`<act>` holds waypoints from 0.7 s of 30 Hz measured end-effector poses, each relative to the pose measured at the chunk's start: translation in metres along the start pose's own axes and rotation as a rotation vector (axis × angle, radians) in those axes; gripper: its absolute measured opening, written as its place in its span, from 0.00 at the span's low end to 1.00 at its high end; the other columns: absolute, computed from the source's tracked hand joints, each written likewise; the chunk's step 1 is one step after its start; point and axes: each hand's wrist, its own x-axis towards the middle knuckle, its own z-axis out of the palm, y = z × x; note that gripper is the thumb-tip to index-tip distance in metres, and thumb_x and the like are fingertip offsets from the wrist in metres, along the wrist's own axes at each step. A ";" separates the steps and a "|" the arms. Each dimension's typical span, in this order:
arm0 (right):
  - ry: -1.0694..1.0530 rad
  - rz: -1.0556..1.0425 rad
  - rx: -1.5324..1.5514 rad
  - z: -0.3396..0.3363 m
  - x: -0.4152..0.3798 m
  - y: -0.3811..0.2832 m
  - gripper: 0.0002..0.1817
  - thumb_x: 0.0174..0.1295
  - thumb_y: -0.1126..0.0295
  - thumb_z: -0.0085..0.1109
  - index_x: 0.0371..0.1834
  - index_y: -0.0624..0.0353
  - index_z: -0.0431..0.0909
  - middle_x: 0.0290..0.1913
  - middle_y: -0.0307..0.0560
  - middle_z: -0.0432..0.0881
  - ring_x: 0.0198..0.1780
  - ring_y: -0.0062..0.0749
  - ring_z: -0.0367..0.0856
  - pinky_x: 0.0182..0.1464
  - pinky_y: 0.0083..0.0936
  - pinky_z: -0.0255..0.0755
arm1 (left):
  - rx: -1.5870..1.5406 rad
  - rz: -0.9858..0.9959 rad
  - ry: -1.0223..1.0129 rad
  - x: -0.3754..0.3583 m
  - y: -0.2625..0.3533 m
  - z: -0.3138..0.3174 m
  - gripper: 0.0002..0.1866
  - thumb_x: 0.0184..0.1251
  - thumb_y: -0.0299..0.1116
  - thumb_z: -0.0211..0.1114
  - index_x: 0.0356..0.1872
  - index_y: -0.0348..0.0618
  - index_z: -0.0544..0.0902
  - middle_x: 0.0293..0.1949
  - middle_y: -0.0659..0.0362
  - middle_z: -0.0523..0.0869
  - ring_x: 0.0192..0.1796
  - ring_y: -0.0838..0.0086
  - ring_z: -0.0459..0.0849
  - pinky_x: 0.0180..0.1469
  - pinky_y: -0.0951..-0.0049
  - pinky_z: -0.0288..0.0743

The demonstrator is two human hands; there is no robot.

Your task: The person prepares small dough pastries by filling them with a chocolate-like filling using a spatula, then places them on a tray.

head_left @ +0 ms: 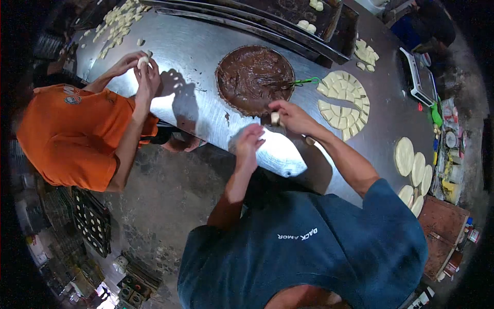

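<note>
My right hand is closed on a small pale dough piece at the near edge of a round pan. Dark brown chocolate-like filling fills that pan, and a green-handled tool rests in it. To the left, my left hand is raised over the table edge, its fingers loosely apart and holding nothing I can see. Another small dough piece lies beneath my right forearm. Right of the pan, a flat round of dough is cut into many small pieces.
At left, a co-worker in an orange shirt handles a dough ball. Dough pieces lie at the far left. Dark trays stand at the back; a scale and dough discs are at right.
</note>
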 end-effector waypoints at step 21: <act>0.365 0.058 0.315 -0.033 -0.181 -0.033 0.16 0.62 0.75 0.56 0.53 0.63 0.77 0.46 0.54 0.82 0.38 0.45 0.84 0.37 0.30 0.78 | 0.533 0.483 -0.210 -0.102 -0.032 0.097 0.10 0.68 0.26 0.60 0.48 0.36 0.80 0.43 0.58 0.80 0.42 0.78 0.79 0.44 0.79 0.74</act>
